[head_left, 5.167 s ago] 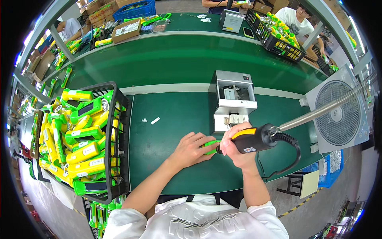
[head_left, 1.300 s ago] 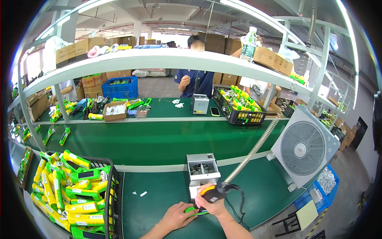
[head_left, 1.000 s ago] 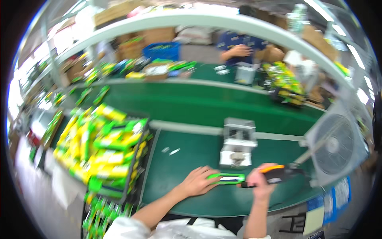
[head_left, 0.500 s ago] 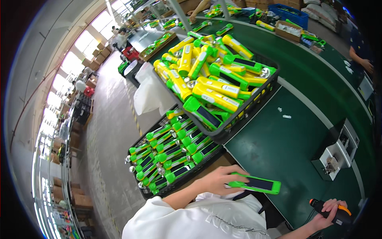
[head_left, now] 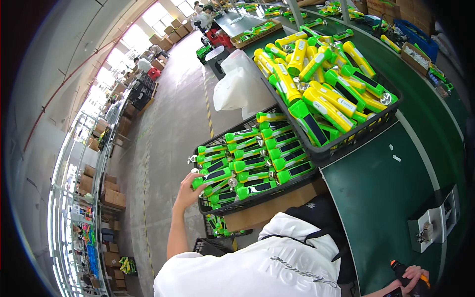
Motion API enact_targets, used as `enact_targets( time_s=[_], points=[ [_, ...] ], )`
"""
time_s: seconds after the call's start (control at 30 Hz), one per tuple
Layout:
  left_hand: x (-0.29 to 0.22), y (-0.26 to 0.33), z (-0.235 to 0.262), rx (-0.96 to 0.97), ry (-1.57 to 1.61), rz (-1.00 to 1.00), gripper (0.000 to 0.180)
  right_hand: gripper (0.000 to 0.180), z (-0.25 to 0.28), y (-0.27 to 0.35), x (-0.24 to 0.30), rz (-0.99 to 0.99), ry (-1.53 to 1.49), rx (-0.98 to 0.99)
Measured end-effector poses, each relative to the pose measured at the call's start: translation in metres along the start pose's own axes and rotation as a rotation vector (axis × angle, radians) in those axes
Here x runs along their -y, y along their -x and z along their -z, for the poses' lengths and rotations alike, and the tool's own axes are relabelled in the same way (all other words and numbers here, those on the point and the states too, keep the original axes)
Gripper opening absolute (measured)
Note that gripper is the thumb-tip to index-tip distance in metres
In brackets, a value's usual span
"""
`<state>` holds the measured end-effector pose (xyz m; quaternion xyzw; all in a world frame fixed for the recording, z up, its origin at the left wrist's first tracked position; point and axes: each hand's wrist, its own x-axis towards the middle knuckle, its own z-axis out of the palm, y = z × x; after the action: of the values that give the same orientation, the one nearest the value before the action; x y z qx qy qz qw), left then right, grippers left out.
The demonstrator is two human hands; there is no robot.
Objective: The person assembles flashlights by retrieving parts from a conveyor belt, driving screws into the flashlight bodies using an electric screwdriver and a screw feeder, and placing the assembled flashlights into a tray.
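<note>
At the near left end of a black crate (head_left: 257,197), my left hand (head_left: 186,192) grips a green flashlight (head_left: 216,176) with a dark panel, lying on top of the others. Rows of green and yellow flashlights (head_left: 249,164) fill that crate. At the lower right, my right hand (head_left: 414,275) is wrapped round a black and orange power screwdriver (head_left: 399,268), its tip pointing up and left over the green tabletop (head_left: 376,208). A second black crate (head_left: 346,148), heaped with yellow and green flashlights (head_left: 326,106), stands on the table's left part.
A grey metal fixture (head_left: 434,222) stands on the right of the table, and small white pieces (head_left: 396,158) lie farther back. Beyond the lower crate is a white plastic bag (head_left: 240,89). Shelving with boxes (head_left: 114,198) runs along the left. More crates sit below.
My left hand has carried the green flashlight left from the table's edge to the lower crate. The view has swung left. My right hand still holds the screwdriver.
</note>
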<state>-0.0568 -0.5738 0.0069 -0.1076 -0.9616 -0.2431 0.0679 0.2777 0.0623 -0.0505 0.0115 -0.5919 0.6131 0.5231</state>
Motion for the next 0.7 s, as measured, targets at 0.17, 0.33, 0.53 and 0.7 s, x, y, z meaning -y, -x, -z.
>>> enact_targets(
  time_s=[0.17, 0.33, 0.53, 0.7],
  points=[
    [0.048, 0.030, 0.008, 0.197, -0.046, 0.072, 0.035, 0.023, -0.014, -0.001, -0.013, 0.160, 0.054, -0.096],
    [0.067, 0.024, -0.039, 0.325, -0.098, -0.024, 0.042, 0.016, -0.027, -0.005, 0.020, -0.134, 0.454, -0.120],
    [0.094, 0.051, -0.067, 0.340, -0.640, -0.160, 0.050, 0.024, -0.056, -0.003, 0.005, -0.032, 0.268, -0.435],
    [0.047, 0.012, -0.072, 0.287, -0.598, -0.243, 0.036, 0.027, -0.047, 0.007, 0.009, 0.002, 0.320, -0.492]
  ],
)
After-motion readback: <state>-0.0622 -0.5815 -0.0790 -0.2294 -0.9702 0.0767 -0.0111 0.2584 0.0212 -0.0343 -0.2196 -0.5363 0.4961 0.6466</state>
